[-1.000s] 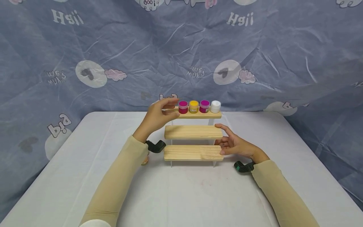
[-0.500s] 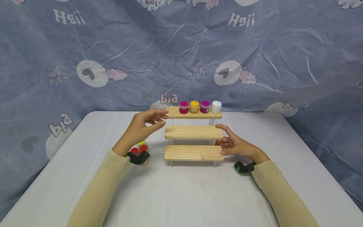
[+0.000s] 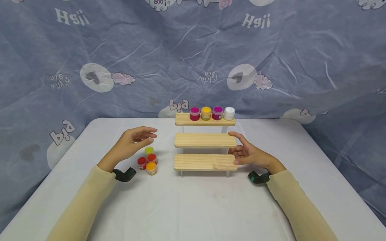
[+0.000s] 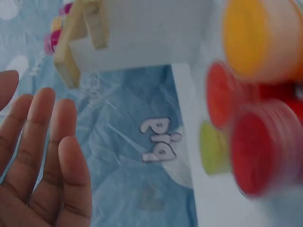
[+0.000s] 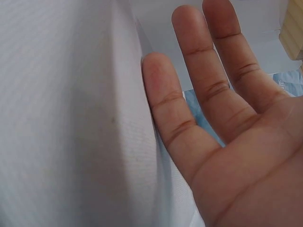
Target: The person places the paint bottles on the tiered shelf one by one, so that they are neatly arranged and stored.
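My left hand [image 3: 130,143] hovers in the air to the left of the wooden stand, holding nothing. Below it on the table is a cluster of small lidded jars: a lime-yellow jar [image 3: 149,151], two red jars [image 3: 152,158] and an orange jar [image 3: 151,168]. The left wrist view shows the fingers [image 4: 40,123] extended, apart from these jars. At the right end of the three-tier stand [image 3: 205,140], my right hand [image 3: 253,155] touches the middle shelf with the index finger and the bottom shelf with the thumb. Its other fingers [image 5: 203,71] are loosely extended.
Several jars stand in a row on the top shelf: a magenta jar [image 3: 194,114], a yellow jar [image 3: 206,113], a purple jar [image 3: 217,113] and a white jar [image 3: 229,113]. A white cloth covers the table [image 3: 205,211]. A blue-grey printed curtain [image 3: 169,50] hangs behind.
My left hand has drawn away from the top shelf, moving left and down toward the loose jars, which its arm no longer covers. The right hand and stand stay put.
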`<move>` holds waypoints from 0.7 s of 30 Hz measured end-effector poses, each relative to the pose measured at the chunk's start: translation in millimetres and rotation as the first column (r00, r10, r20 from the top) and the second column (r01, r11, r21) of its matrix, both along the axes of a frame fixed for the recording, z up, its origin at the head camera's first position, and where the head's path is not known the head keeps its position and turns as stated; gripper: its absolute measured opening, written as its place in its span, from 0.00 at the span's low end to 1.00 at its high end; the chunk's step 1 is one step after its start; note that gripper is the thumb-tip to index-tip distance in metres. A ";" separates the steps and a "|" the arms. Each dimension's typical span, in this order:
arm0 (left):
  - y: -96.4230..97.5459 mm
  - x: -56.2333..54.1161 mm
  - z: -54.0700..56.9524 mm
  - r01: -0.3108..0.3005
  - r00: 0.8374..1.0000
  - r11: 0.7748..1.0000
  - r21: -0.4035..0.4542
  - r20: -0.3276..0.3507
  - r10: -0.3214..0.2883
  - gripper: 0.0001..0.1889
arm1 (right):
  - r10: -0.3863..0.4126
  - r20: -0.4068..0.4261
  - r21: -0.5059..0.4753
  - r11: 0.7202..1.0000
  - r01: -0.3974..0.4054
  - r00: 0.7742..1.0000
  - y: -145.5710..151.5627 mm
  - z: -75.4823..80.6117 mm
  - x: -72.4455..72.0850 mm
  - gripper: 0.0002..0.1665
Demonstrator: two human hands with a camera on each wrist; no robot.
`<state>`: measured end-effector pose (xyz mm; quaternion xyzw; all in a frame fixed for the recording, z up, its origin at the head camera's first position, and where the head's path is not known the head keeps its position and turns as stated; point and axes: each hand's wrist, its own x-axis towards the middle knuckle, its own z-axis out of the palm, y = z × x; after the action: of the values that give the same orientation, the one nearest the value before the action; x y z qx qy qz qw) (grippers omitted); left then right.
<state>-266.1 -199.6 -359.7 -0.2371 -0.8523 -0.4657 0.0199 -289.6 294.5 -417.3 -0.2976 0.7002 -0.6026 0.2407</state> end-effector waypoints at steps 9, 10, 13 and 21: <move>-44.1 -2.5 -27.4 0.035 0.973 0.998 -0.044 0.230 -0.024 0.23 | -0.001 0.009 -0.003 1.000 0.001 1.000 -0.4 0.2 -0.1 0.61; -48.2 -2.7 -30.3 0.039 0.967 0.998 -0.044 0.254 -0.027 0.23 | 0.001 0.007 -0.005 1.000 -0.001 1.000 -0.5 0.0 -0.2 0.61; -58.2 -3.6 -37.9 0.056 0.950 0.998 -0.039 0.310 -0.041 0.23 | 0.006 0.004 -0.010 1.000 -0.005 1.000 -0.5 -0.6 -0.6 0.61; -62.9 -3.2 -46.6 0.153 0.915 0.984 -0.090 0.389 -0.107 0.25 | -0.006 0.000 0.003 1.000 0.006 1.000 -0.2 -0.7 0.8 0.60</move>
<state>-269.4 -262.5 -406.3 -0.1987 -0.8481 -0.4520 -0.1920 -288.8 294.4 -418.0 -0.2954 0.7020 -0.6023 0.2393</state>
